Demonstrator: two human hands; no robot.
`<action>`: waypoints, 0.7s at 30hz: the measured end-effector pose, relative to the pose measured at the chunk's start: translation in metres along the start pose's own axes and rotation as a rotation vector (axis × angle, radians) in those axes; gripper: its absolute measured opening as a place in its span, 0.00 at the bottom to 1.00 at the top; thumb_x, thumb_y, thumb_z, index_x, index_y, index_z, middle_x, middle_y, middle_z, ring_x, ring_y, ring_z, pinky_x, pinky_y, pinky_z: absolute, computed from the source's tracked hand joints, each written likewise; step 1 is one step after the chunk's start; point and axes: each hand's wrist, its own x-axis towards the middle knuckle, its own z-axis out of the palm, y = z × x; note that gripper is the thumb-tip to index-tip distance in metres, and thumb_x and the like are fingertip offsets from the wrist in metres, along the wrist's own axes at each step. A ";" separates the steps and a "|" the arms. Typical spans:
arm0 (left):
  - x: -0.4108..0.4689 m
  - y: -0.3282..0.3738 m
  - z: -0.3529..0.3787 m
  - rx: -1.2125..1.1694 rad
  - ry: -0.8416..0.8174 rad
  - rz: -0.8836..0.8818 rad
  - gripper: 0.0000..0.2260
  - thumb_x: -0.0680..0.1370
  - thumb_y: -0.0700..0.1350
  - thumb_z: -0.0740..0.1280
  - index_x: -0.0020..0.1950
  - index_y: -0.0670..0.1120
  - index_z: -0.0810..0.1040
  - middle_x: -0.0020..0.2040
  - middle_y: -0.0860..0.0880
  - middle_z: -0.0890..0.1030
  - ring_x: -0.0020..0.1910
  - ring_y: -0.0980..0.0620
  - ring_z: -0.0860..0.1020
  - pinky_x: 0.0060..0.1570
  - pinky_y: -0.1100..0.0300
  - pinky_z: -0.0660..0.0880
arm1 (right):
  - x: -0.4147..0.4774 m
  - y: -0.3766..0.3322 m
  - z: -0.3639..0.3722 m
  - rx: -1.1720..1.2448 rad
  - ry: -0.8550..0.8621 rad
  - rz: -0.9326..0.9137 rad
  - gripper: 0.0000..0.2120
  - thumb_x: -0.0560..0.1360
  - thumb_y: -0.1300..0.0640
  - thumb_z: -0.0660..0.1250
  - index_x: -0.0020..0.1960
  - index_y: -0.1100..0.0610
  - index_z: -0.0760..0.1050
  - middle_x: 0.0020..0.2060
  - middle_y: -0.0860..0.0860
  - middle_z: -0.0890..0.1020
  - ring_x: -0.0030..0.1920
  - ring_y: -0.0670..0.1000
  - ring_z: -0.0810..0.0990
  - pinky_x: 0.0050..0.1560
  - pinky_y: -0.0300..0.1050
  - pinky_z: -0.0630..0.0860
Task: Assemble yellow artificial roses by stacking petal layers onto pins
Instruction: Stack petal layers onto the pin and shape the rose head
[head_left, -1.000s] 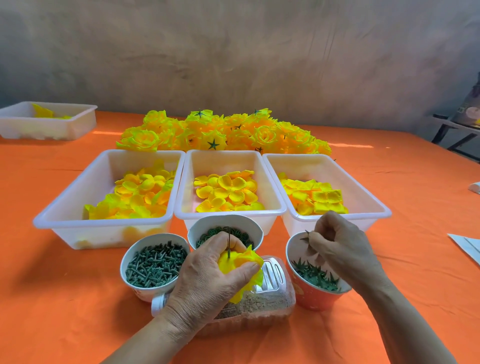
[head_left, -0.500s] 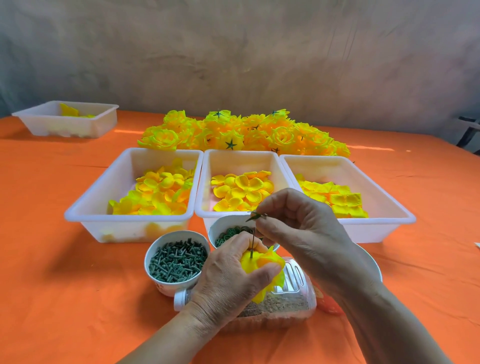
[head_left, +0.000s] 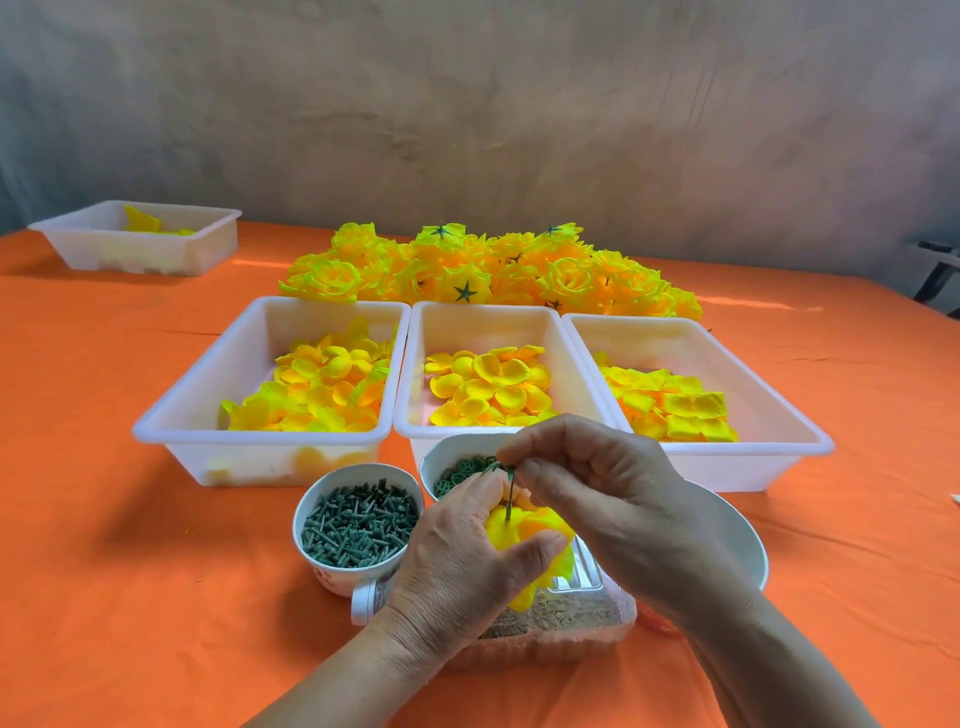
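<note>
White trays (head_left: 488, 307) of yellow petal layers (head_left: 488, 384), cup (head_left: 300, 535) of green pins (head_left: 358, 525), bowl (head_left: 441, 453) of green rings (head_left: 462, 472), left hand (head_left: 457, 566) gripping rose (head_left: 537, 530), right hand (head_left: 613, 493) pinching green calyx (head_left: 493, 466) atop upright pin (head_left: 509, 499)

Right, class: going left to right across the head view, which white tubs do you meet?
Lone white plastic tub at the back, left tub of yellow petals, middle petal tub, right petal tub.

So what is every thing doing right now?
Left hand, holds the flower.
Right hand, pinches the green star at the pin's top.
Flower, threaded on the pin.
Pin, upright, through the flower.
Left tub, part full of petals.
Middle tub, part full of petals.
Right tub, part full of petals.
Cup, full of green pegs.
Bowl, holds green rings.
Far tub, nearly empty.
Rose pile, heaped behind the tubs.
</note>
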 end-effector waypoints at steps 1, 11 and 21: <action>0.000 0.000 0.000 0.005 -0.001 0.003 0.26 0.65 0.72 0.63 0.51 0.54 0.78 0.45 0.56 0.80 0.47 0.59 0.77 0.47 0.62 0.73 | 0.000 0.001 0.001 0.022 0.003 -0.007 0.11 0.75 0.67 0.68 0.46 0.53 0.82 0.39 0.48 0.85 0.40 0.43 0.82 0.44 0.35 0.76; -0.001 0.000 0.001 -0.003 0.007 0.035 0.25 0.66 0.74 0.63 0.53 0.58 0.76 0.45 0.58 0.80 0.48 0.60 0.77 0.45 0.64 0.73 | 0.002 0.008 0.001 0.195 0.047 -0.006 0.15 0.73 0.71 0.68 0.54 0.55 0.75 0.43 0.54 0.84 0.44 0.49 0.84 0.45 0.37 0.78; -0.002 0.008 -0.001 0.034 0.044 0.043 0.12 0.67 0.70 0.66 0.49 0.72 0.72 0.49 0.69 0.77 0.48 0.67 0.75 0.43 0.78 0.67 | -0.001 0.020 0.003 0.152 0.060 -0.028 0.15 0.69 0.62 0.70 0.53 0.51 0.76 0.43 0.51 0.84 0.44 0.48 0.83 0.47 0.39 0.79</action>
